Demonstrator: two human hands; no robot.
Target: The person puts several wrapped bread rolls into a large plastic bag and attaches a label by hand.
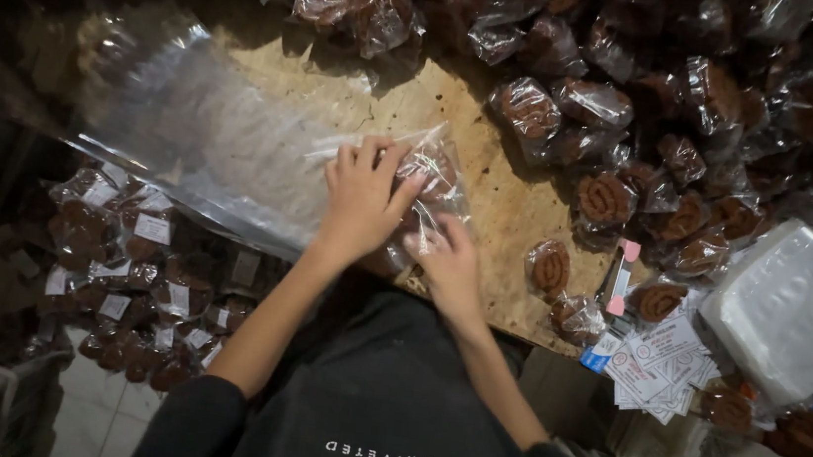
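Two hands work on one small clear packet (431,176) near the front edge of the worktop (498,208). The left hand (362,199) lies flat over the packet's left part, fingers spread and pressing down, not curled around it. The right hand (448,262) is just beside it at the packet's near right corner, fingers bent onto the film; whether they pinch it cannot be told. The packet holds brown round pieces, partly hidden by the hands.

Handling, judged from appearance:
- Film: thin, glossy, probably slippery; it creases easily.
- Contents: look like baked rolls, likely light and brittle; firm squeezing could crack them.
- Hold point: the empty film margin at an end or corner, not the filled middle.

Surroundings:
- A large clear bag (197,129) lies flat to the left, touching or slightly overlapping the packet.
- A pile of filled packets (636,112) covers the far and right side of the worktop.
- Labelled packets (125,261) sit in a heap below the left edge.
- A stack of paper labels (661,367) and a white bundle of bags (796,306) lie to the right.
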